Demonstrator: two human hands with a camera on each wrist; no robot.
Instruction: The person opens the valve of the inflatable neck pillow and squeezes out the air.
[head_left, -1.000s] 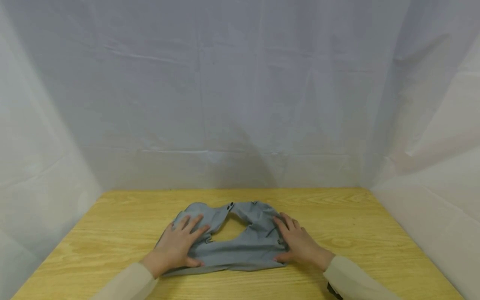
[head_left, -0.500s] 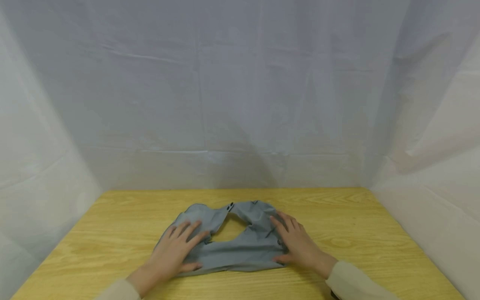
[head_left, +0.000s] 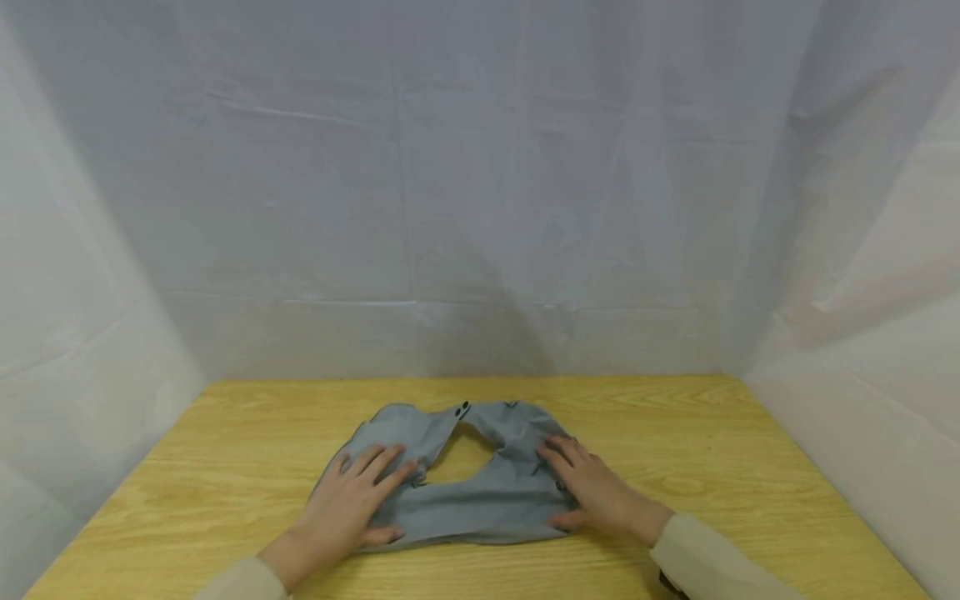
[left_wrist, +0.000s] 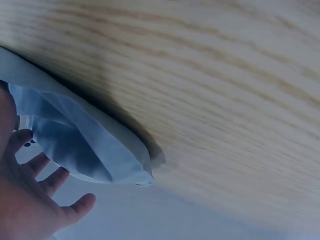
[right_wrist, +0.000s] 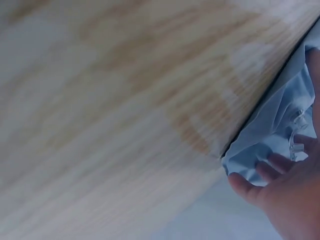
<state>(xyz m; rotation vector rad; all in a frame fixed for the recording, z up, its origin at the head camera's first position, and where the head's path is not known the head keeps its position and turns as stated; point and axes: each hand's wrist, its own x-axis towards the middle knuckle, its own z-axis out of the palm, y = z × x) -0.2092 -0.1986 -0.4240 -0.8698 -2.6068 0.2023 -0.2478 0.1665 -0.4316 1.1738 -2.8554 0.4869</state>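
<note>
A limp grey-blue fabric piece [head_left: 480,504] lies on the table, curving round a central gap through which the wood shows. Two dark round fasteners [head_left: 461,410] sit at its far edge. My left hand [head_left: 341,504] rests on its left side with fingers spread. On the right side my right hand [head_left: 596,496] touches the fabric, fingers extended and thumb by the near corner. The left wrist view shows loose folds in the fabric [left_wrist: 80,150] beyond the left fingers [left_wrist: 55,180]. A clear plastic fitting [right_wrist: 297,145] shows on the fabric beside the right fingers [right_wrist: 280,162].
The wood-grain table [head_left: 750,483] extends to both sides of the fabric. A whitish sheet [head_left: 480,208] hangs behind it, with more sheeting at the left [head_left: 67,333] and right [head_left: 885,358]. Something dark [head_left: 670,583] shows under the right sleeve [head_left: 712,558].
My left hand has slid a little to the left and nearer to me, then stayed there. The right hand has shifted only slightly; the fabric lies almost the same.
</note>
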